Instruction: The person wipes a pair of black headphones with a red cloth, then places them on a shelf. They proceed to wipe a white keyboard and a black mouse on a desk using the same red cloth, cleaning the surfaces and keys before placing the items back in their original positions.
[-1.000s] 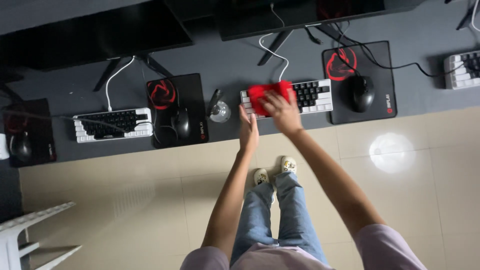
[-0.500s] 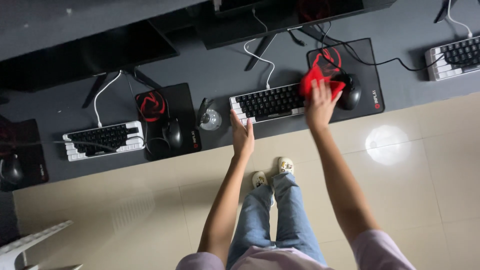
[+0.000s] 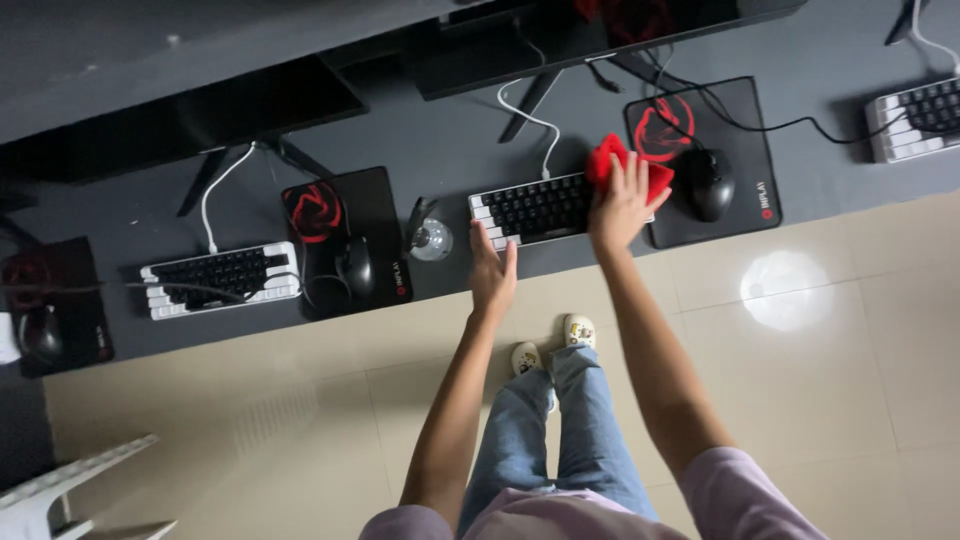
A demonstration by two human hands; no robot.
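My right hand (image 3: 622, 200) presses a red cloth (image 3: 612, 162) flat on the right end of a black and white keyboard (image 3: 535, 210), fingers spread over it. My left hand (image 3: 492, 275) rests on the keyboard's near left corner at the desk edge, holding nothing. A black mouse (image 3: 707, 183) sits on a black mouse pad with a red emblem (image 3: 735, 130), just right of the cloth. The keyboard's white cable (image 3: 530, 117) runs back toward a monitor stand.
A grey desk (image 3: 450, 150) holds dark monitors (image 3: 250, 105), a second keyboard (image 3: 218, 278) with mouse (image 3: 355, 265) on the left, a third keyboard (image 3: 918, 118) at right, and a small glass object (image 3: 432, 238). Below: beige tile floor (image 3: 800, 380), my jeans and slippers (image 3: 545, 345), a white chair (image 3: 60, 495).
My right hand has slid the red cloth from the keyboard's middle to its right end, lifted it briefly, and pressed it down. My left hand stayed at the keyboard's left corner.
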